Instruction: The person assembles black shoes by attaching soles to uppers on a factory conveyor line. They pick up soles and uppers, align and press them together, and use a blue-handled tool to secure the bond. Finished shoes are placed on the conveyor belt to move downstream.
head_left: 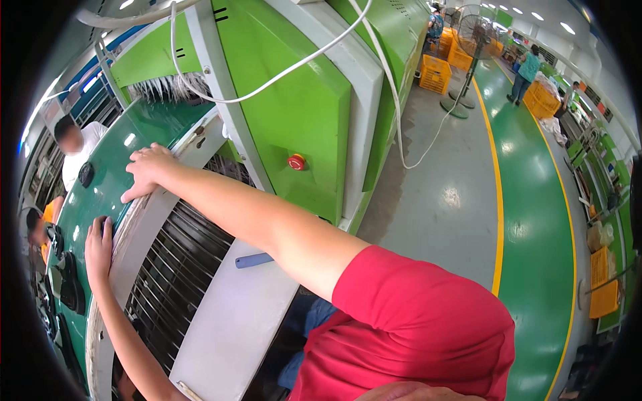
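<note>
R hand (148,170) is resting palm-down by the inner edge of the glossy, smooth green belt (107,167), fingers splayed wide, holding nothing visible. L hand (99,250) is lying lower down along same edge, fingers nearly straight & close tog.; a dark patch is showing at its tips, too small to ID, so can't tell if it's gripping anything. Black pieces (70,284), shiny, rounded, mostly elongated, are sitting on the belt, left of & below L hand; 1 smaller roundish lump (86,174) is lying farther up, left of R hand.

Scuffed pale rail (132,250) is edging the belt; thin dark rods (177,250) are running beside it, then a smooth white panel (221,321) w/ a blue handle (251,260) lying on top. Green housing (287,100), flat-faced & angular, is standing over the belt, shaggy whitish fringe (167,87) hanging at its mouth.

Counts: 2 hands, 1 belt, 5+ black pcs (rim's hiding exact no.), 1 blue handle, 1 round red button (296,162), 2 co-workers opp.: 1 wearing white top (83,154), 1 orange top (48,214).
</note>
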Demonstrator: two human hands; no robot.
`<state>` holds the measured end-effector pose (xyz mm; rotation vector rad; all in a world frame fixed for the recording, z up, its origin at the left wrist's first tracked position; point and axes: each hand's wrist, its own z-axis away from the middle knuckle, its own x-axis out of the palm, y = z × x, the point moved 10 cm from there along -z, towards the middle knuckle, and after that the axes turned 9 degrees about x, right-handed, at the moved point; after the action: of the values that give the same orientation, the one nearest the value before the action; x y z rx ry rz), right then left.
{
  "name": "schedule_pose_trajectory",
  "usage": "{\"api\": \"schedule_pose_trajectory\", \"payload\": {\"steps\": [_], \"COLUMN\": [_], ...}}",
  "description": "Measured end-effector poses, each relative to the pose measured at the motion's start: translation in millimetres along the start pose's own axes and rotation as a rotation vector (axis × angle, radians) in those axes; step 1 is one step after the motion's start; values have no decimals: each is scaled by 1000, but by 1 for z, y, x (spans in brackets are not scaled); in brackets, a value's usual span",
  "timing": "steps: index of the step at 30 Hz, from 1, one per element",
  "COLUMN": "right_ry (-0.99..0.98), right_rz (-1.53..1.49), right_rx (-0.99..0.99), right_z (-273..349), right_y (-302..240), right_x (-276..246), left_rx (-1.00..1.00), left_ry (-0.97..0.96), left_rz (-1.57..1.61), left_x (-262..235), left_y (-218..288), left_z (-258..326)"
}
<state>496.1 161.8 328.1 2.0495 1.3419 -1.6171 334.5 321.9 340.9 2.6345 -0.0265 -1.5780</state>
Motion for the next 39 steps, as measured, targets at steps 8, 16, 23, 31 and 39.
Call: {"api": "schedule_pose_trajectory", "payload": {"steps": [8, 16, 23, 31, 39], "right_ry": [-84, -81, -117, -76, -98], "right_rz": [17, -34, 76, 110, 110], "right_rx": [12, 36, -21, -28, 15], "right_z": [1, 4, 4, 1, 7], "right_y": [-1, 4, -6, 4, 6], "right_x": [-3, -7, -4, -10, -15], "left_rx": [5, 15, -47, -122, -136], "left_ry": [29, 46, 52, -48, 24], "left_rz": [2, -2, -52, -125, -163], "left_x": [4, 3, -5, -2, -4], "left_y": [-8, 0, 9, 16, 21], "left_z": [0, -1, 9, -1, 2]}}
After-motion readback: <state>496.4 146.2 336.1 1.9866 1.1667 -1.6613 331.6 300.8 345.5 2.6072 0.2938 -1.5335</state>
